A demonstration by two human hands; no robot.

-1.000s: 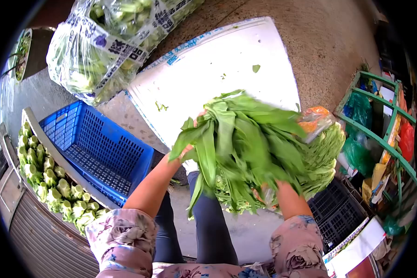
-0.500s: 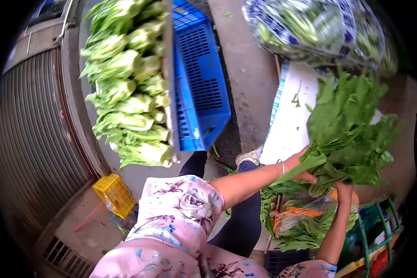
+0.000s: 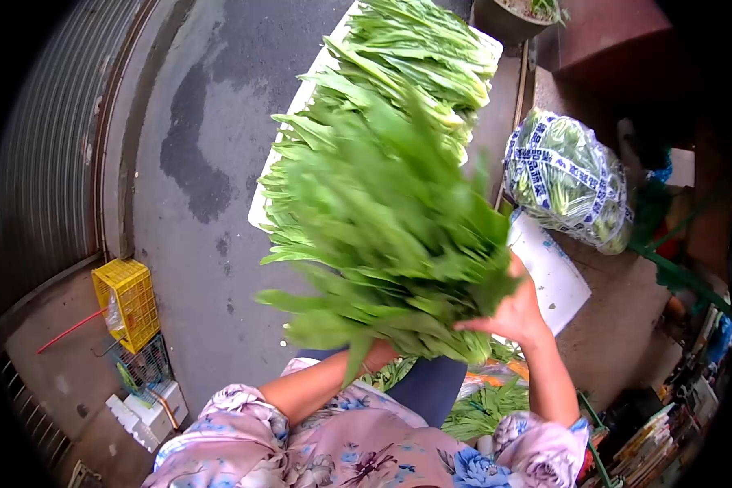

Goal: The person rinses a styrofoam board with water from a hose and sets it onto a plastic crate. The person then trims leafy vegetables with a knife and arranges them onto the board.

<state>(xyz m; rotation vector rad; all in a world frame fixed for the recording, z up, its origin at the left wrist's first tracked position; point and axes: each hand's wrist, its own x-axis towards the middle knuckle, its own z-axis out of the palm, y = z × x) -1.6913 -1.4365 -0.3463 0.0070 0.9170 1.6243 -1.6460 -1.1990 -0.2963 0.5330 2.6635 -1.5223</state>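
A big bunch of leafy greens [image 3: 390, 236] is lifted in front of me, its long leaves fanned up and left and partly blurred. My right hand [image 3: 514, 313] grips it near the stem end on the right side, thumb across the front. Under the lower left of the bunch is my left hand [image 3: 378, 355], also holding it; leaves hide most of its fingers. Just beyond, a white foam box [image 3: 260, 203] carries rows of similar long-leaved greens [image 3: 419, 49], and the bunch overlaps its near part.
A plastic-wrapped bundle of vegetables [image 3: 568, 179] lies to the right, above a white board [image 3: 555, 276]. More loose greens [image 3: 488, 411] are by my legs. On the left stand a yellow crate [image 3: 130, 301] and a roller shutter [image 3: 49, 130]. A round pot [image 3: 508, 20] is at the top.
My view has turned, and both hands have brought the bunch from the right over to the foam box. The blue crate and the stacked pale-stemmed greens are out of sight.
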